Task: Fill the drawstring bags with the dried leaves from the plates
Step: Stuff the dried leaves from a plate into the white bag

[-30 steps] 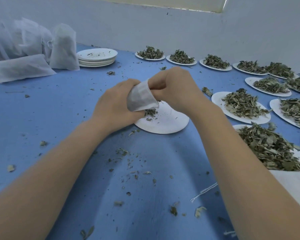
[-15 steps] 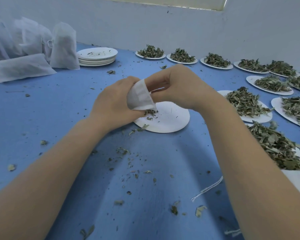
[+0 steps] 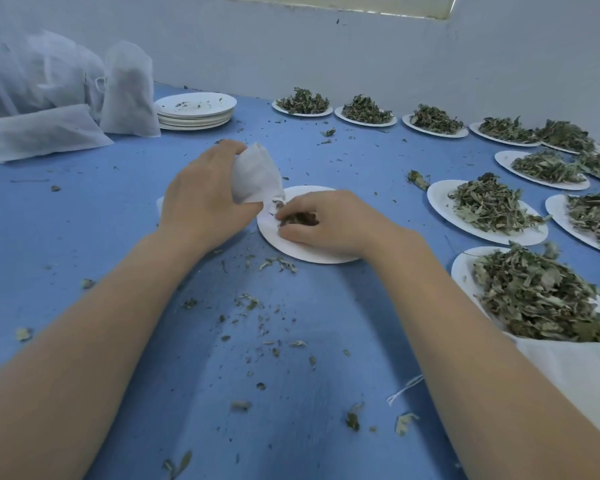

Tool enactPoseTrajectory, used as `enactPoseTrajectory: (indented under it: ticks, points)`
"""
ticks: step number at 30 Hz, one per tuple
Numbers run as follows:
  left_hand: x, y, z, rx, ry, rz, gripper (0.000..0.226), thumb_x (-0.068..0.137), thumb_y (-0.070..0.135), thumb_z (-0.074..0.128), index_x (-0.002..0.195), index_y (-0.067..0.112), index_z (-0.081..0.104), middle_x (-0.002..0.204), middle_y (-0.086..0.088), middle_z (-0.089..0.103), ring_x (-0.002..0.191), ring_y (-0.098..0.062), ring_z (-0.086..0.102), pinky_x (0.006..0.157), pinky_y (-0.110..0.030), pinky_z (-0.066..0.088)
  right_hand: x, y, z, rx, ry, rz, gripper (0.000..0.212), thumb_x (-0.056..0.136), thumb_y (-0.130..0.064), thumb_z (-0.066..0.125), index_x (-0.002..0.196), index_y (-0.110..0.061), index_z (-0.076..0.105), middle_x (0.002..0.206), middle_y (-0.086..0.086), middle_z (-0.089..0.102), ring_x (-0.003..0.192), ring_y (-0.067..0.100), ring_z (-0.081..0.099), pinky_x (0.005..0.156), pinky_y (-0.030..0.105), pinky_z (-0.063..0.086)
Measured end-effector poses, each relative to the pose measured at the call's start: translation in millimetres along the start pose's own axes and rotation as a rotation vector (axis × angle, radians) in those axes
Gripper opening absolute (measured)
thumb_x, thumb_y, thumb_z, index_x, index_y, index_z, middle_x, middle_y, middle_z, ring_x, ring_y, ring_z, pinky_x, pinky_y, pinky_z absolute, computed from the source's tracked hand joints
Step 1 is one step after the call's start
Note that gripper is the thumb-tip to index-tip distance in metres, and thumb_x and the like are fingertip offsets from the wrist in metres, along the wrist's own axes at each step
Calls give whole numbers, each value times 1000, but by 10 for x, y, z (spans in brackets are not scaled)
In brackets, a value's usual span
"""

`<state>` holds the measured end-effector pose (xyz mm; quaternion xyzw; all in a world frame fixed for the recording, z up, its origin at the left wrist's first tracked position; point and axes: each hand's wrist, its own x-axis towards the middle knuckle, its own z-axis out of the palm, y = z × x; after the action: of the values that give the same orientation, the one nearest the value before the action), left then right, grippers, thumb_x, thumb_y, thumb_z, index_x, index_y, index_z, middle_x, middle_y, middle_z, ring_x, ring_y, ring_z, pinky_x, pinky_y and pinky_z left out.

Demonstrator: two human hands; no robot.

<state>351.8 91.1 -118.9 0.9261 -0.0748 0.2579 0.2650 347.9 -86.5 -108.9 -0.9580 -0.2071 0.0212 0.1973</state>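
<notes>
I have the left hand (image 3: 201,199) gripping a small white drawstring bag (image 3: 257,176), fingers wrapped round its upper end so that, I judge, its mouth hangs open just above the near-empty plate (image 3: 305,252) in the middle of the blue counter (image 3: 101,209). The bag's long axis runs tilted, top up and away to the left, mouth down toward the right hand (image 3: 329,223). That hand lies on the plate with fingers curled, pinching the last clump of dried leaves (image 3: 297,218) right beside the bag's mouth; keeping bag and leaves this close should limit spillage, though crumbs already litter the counter. Full plates of leaves (image 3: 489,206) wait along the right and back. Filled bags (image 3: 129,88) stand at the far left beside a stack of emptied plates (image 3: 196,110). Whether the bag is nearly full I cannot tell.
</notes>
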Motion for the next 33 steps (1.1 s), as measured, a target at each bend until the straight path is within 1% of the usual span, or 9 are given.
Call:
enactPoseTrajectory:
  ticks: [2, 3, 7, 10, 14, 18, 21, 29, 33]
  points:
    - [4, -3, 3, 0, 0, -3, 56, 73, 25, 68, 125, 21, 48, 121, -4, 56, 105, -30, 51, 76, -31, 33, -33, 34, -72, 62, 62, 7, 25, 82, -33, 67, 106, -36, 69, 91, -21, 63, 82, -9, 52, 68, 4, 34]
    - [5, -3, 3, 0, 0, -7, 56, 73, 25, 68, 125, 21, 48, 121, -4, 56, 106, -30, 50, 76, -31, 33, -40, 45, -95, 90, 72, 4, 28, 79, -32, 69, 107, -38, 68, 88, -22, 62, 80, -9, 52, 66, 5, 36]
    - [-3, 4, 5, -4, -9, -5, 55, 73, 26, 69, 124, 21, 48, 120, -3, 56, 105, -30, 51, 75, -29, 31, -1, -36, -35, 35, 42, -50, 26, 88, -25, 54, 114, -29, 58, 100, -9, 59, 89, 12, 51, 74, 28, 37]
    - [-12, 6, 7, 3, -16, 7, 54, 74, 26, 69, 124, 22, 48, 119, -3, 56, 104, -28, 51, 75, -29, 32, -4, -85, 20, -76, -87, -32, 36, 95, -25, 42, 129, -29, 52, 131, -8, 53, 117, 15, 46, 90, 22, 31]
    - [-5, -2, 10, 9, -20, 2, 54, 74, 26, 69, 124, 22, 47, 121, -2, 56, 104, -29, 51, 76, -31, 34, -53, -22, -143, -19, -29, 27, 29, 86, -38, 59, 115, -41, 62, 115, -14, 59, 108, 6, 49, 67, 13, 33]
    - [-10, 2, 25, 15, -44, 8, 54, 74, 26, 69, 124, 22, 47, 122, -2, 55, 106, -29, 51, 80, -33, 36, -35, 20, -171, -66, -48, 122, 46, 82, -53, 60, 126, -44, 51, 130, -3, 44, 121, 18, 41, 84, 28, 33]
    - [-20, 5, 30, 22, -39, 16, 54, 74, 26, 68, 123, 21, 47, 121, -3, 56, 105, -29, 51, 76, -32, 33, -28, -19, -102, -107, -121, 180, 46, 85, -50, 55, 129, -40, 46, 131, 0, 34, 120, 21, 40, 93, 33, 33]
    - [-27, -4, 33, 20, -55, 38, 53, 73, 24, 66, 123, 20, 48, 122, -3, 55, 105, -29, 50, 76, -31, 32, -32, -152, -125, -83, -15, 48, 15, 83, -20, 66, 97, -22, 71, 68, -17, 49, 63, 1, 46, 51, 0, 34]
    - [-20, -18, 27, 41, -64, 57, 54, 73, 25, 68, 122, 20, 48, 122, -3, 55, 104, -29, 51, 76, -31, 33, -24, -137, -110, 10, 56, 79, 11, 80, -13, 68, 87, -14, 76, 57, -9, 59, 55, 2, 53, 48, 2, 37]
